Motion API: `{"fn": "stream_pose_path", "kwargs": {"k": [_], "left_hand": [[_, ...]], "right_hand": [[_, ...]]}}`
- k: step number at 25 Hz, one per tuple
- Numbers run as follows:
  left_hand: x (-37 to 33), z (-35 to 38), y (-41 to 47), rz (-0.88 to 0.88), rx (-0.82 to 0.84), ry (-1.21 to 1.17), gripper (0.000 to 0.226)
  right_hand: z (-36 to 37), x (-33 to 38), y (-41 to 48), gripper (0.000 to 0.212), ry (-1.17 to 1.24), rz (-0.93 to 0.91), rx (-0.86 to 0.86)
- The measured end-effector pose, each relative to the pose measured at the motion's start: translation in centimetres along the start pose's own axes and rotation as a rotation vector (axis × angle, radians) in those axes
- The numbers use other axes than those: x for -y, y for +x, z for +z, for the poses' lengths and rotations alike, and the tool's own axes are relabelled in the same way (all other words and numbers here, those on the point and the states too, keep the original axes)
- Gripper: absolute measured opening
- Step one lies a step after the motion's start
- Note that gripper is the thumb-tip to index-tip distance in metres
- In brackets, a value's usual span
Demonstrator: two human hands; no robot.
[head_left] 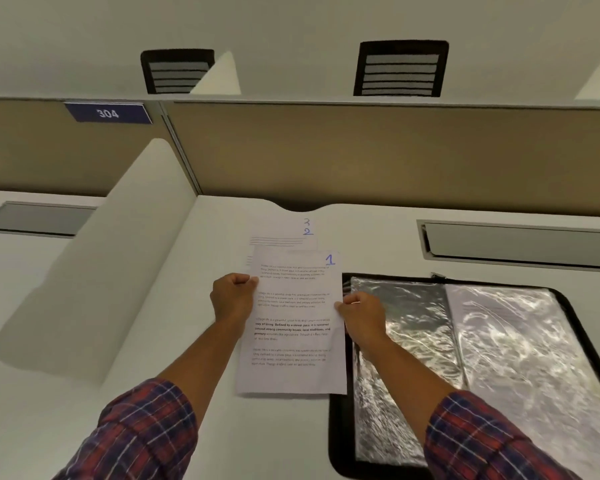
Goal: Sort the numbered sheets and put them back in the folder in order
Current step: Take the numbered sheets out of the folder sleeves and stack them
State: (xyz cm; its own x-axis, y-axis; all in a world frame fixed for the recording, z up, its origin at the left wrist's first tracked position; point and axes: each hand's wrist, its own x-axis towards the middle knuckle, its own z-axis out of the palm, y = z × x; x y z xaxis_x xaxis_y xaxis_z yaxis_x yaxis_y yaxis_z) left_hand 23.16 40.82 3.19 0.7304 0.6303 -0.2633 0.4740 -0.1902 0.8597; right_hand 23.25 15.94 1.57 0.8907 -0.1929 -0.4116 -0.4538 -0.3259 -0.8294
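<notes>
Head view: sheet 1 [293, 323] sits between both hands, its long axis running straight away from the person, top edge far, the "1" in the far right corner. The left hand [232, 296] pinches the left edge and the right hand [361, 311] pinches the right edge, fingers curled tight on the paper. The open folder [342, 438] lies just to the right on the desk [284, 438], nearer the right hand, and the sheet's edge overlaps its rim. Sheets 2 and 3 [281, 240] wait just beyond.
</notes>
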Motion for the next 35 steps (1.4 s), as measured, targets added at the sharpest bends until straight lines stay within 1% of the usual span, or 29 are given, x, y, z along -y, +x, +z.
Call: {"fn": "stream_pose_path", "kwargs": {"k": [5, 11, 17, 22, 25, 27, 29, 31, 32, 35], "left_hand": [[-0.4, 0.4, 7.0, -0.002, -0.033, 0.073, 0.009], [-0.1, 2.0, 12.3, -0.011, -0.02, 0.189, 0.013], [0.4, 3.2, 13.6, 0.031, -0.046, 0.396, 0.02], [0.4, 3.2, 13.5, 0.048, -0.055, 0.419, 0.021], [0.3, 2.7, 13.1, 0.058, -0.037, 0.455, 0.032], [0.2, 2.3, 12.3, 0.074, -0.035, 0.563, 0.043], [-0.1, 2.2, 10.8, 0.121, -0.059, 0.683, 0.05], [-0.2, 2.4, 8.6, 0.228, -0.078, 0.738, 0.054], [-0.2, 2.8, 7.2, 0.303, -0.075, 0.746, 0.057], [0.2, 4.4, 3.0, 0.509, -0.007, 0.77, 0.067]], "right_hand": [[4.5, 3.1, 4.0, 0.013, -0.098, -0.039, -0.038], [7.1, 4.8, 7.8, 0.011, -0.233, -0.073, -0.062], [8.2, 4.8, 8.7, 0.01, -0.345, -0.072, -0.049], [7.8, 4.7, 7.9, 0.019, -0.385, -0.111, -0.021], [7.4, 4.5, 7.3, 0.025, -0.382, -0.125, 0.002], [6.9, 4.3, 6.8, 0.029, -0.371, -0.156, 0.002], [6.0, 4.3, 6.0, 0.038, -0.385, -0.197, -0.001], [5.0, 4.0, 5.0, 0.044, -0.407, -0.246, 0.002], [4.2, 3.6, 4.4, 0.046, -0.448, -0.285, -0.007], [1.5, 1.7, 2.7, 0.053, -0.674, -0.435, -0.085]]}}
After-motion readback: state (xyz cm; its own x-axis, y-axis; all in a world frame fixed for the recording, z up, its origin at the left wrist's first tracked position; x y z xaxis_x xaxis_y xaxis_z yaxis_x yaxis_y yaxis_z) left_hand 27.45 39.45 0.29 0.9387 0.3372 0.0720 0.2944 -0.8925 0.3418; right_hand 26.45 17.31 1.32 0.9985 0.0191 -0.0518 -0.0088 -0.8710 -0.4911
